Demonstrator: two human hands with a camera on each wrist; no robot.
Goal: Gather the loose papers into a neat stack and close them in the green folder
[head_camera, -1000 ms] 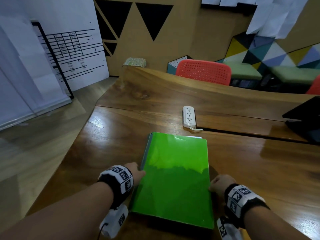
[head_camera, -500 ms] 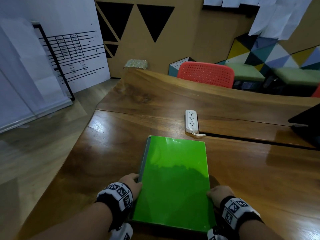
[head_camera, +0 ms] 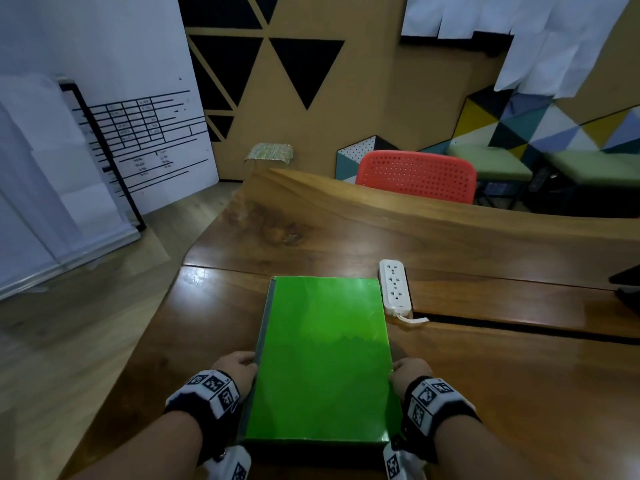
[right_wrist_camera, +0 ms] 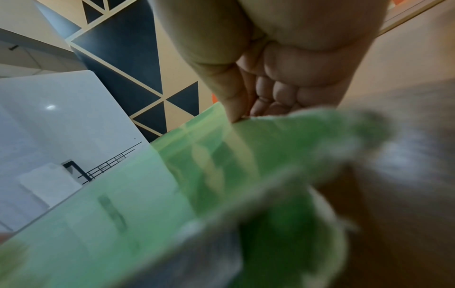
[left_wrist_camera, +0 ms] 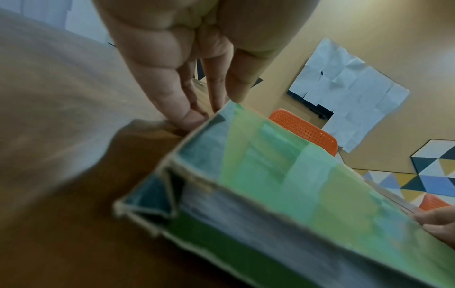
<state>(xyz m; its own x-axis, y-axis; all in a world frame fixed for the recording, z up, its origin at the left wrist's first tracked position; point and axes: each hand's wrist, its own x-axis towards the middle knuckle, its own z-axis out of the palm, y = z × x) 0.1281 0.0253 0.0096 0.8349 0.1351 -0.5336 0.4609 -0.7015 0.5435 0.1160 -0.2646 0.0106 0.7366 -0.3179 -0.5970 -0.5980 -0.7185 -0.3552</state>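
The green folder [head_camera: 322,358] lies closed on the wooden table [head_camera: 502,393], long side pointing away from me. My left hand [head_camera: 235,367] holds its left spine edge near the front, thumb on the cover and fingers [left_wrist_camera: 192,118] down the side. My right hand [head_camera: 410,370] grips the right edge, thumb on top and fingers curled under [right_wrist_camera: 248,113]. In the left wrist view the folder [left_wrist_camera: 283,175] shows a pale paper edge [left_wrist_camera: 246,206] between its covers. No loose sheets show on the table.
A white power strip [head_camera: 396,287] lies just beyond the folder's far right corner, beside a dark slot [head_camera: 519,327] in the table. A black object [head_camera: 627,285] sits at the right edge. A red chair [head_camera: 415,174] stands behind the table. The table's left edge runs close to my left arm.
The folder has turned from a slight tilt to square with me and sits nearer the power strip. Both hands stayed on its side edges throughout.
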